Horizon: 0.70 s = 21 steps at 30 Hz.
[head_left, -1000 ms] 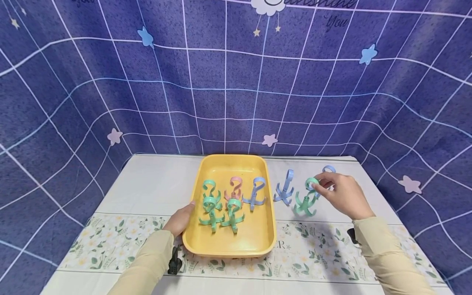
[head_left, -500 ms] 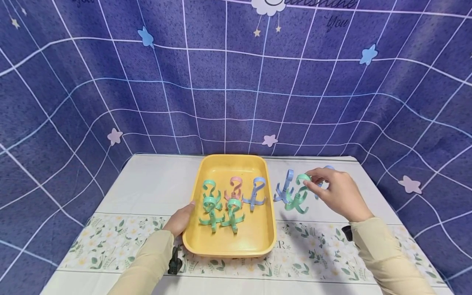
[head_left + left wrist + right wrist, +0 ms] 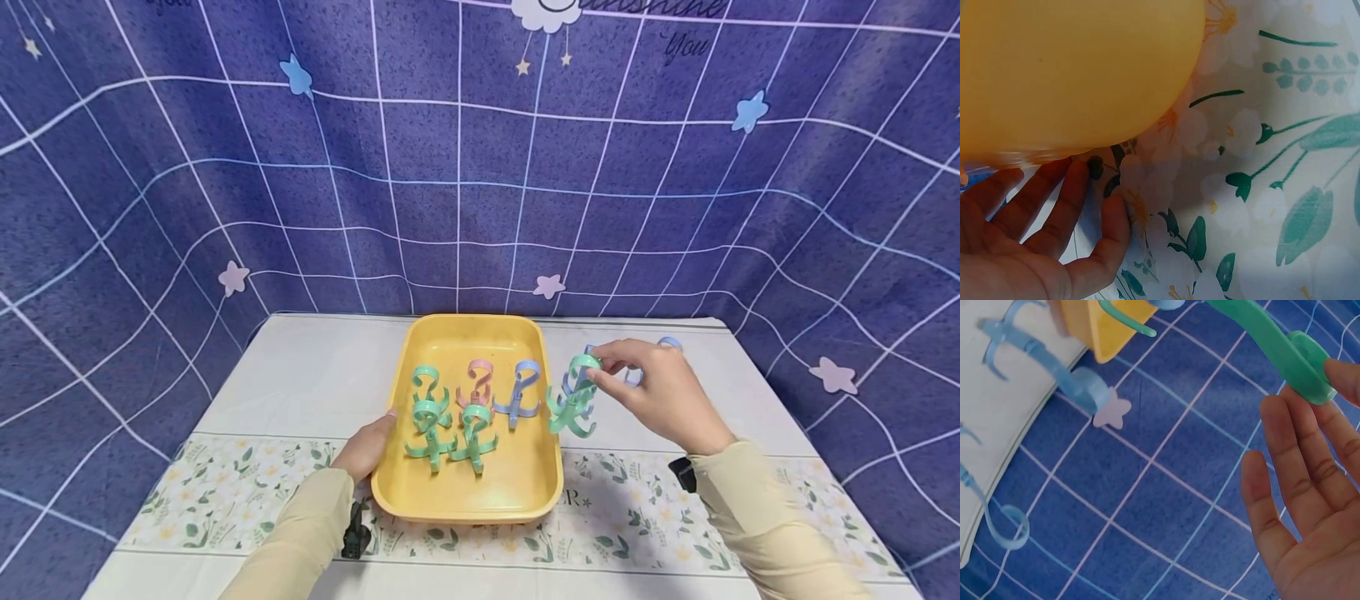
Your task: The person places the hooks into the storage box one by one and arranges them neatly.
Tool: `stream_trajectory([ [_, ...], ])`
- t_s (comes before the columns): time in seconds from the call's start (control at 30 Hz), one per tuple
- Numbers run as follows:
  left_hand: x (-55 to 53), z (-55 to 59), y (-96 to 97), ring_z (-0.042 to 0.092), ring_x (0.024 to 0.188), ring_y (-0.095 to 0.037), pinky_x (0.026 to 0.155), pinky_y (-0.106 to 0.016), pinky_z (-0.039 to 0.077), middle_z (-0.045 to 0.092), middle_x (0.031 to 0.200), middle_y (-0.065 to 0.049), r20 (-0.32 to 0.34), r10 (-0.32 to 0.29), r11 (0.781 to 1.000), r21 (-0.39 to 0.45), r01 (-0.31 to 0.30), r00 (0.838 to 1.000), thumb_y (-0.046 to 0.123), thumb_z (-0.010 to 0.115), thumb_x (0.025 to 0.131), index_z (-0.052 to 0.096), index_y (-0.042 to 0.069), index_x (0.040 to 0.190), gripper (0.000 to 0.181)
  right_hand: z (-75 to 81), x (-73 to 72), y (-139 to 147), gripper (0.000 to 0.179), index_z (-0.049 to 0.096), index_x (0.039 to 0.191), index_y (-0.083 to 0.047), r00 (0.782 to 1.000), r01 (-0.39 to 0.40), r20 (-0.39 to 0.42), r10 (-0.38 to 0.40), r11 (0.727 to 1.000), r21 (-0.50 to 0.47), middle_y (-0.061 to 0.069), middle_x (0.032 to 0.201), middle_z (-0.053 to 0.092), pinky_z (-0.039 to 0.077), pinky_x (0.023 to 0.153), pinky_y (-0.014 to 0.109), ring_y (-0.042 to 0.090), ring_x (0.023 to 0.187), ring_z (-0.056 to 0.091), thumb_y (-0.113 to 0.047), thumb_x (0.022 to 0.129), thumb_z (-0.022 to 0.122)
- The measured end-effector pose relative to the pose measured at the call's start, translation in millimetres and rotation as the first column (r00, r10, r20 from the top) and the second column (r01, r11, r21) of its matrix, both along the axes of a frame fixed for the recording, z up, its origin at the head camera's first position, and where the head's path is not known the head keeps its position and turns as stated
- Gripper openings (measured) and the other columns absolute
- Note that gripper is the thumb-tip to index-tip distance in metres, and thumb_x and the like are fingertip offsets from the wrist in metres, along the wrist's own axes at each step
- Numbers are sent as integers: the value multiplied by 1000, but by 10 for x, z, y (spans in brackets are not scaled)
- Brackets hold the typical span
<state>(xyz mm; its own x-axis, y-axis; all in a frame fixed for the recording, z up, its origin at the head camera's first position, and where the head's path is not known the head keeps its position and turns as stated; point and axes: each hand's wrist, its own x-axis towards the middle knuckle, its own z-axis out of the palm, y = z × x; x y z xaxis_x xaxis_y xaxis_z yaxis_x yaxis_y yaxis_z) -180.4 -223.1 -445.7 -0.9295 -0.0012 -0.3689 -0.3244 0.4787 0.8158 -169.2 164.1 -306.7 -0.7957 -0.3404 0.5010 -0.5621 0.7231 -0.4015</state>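
My right hand point(image 3: 660, 387) pinches the curled top of a green four-pronged plastic hanging hook point(image 3: 572, 408), held upright beside the tray's right rim. In the right wrist view, thumb and fingertips meet on that curl while the little finger stands apart. Against the left side of the yellow tray point(image 3: 465, 496) rests my left hand point(image 3: 366, 450), its fingers loosely extended along the outer wall in the left wrist view; its thumb is hidden there. Inside the tray stand several green hooks point(image 3: 474, 450), a pink hook point(image 3: 480, 392) and a blue hook point(image 3: 516, 400).
Just behind the held hook, a blue hook point(image 3: 1041, 359) stands on the white table, mostly covered in the head view. Another blue hook point(image 3: 670, 342) is partly hidden behind my right hand. A blue gridded cloth point(image 3: 480, 208) hangs around the back and sides.
My right hand has carried the green hook leftward, from the right part of the table to the tray's right edge. The left hand and tray have stayed put.
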Motion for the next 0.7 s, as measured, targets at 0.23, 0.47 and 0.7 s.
stream_trajectory([
  [0.23, 4, 0, -4, 64, 93, -25, 92, -46, 48, 64, 112, -17, 5, -4, 1000, -4, 4, 1000, 48, 20, 112, 44, -1, 149, 66, -53, 6, -117, 16, 79, 106, -11, 999, -24, 44, 24, 1000, -10, 0, 97, 75, 51, 65, 33, 14, 82, 69, -16, 90, 80],
  [0.47, 7, 11, -3, 63, 100, -26, 98, -50, 45, 63, 120, -18, -5, -16, 1000, -17, 16, 1000, 46, 20, 112, 41, -2, 152, 66, -145, -19, -224, 15, 79, 105, -11, 995, -58, 83, 60, 998, -32, -3, 95, 75, 52, 65, 30, 10, 80, 68, -16, 91, 79],
  [0.7, 15, 24, 5, 63, 100, -26, 97, -50, 45, 63, 120, -18, -6, -16, 1000, -15, 16, 1000, 45, 20, 113, 41, -3, 151, 65, -243, -50, -312, 13, 79, 104, -13, 989, -94, 105, 99, 994, -56, -6, 92, 74, 53, 65, 30, 7, 77, 66, -15, 91, 80],
])
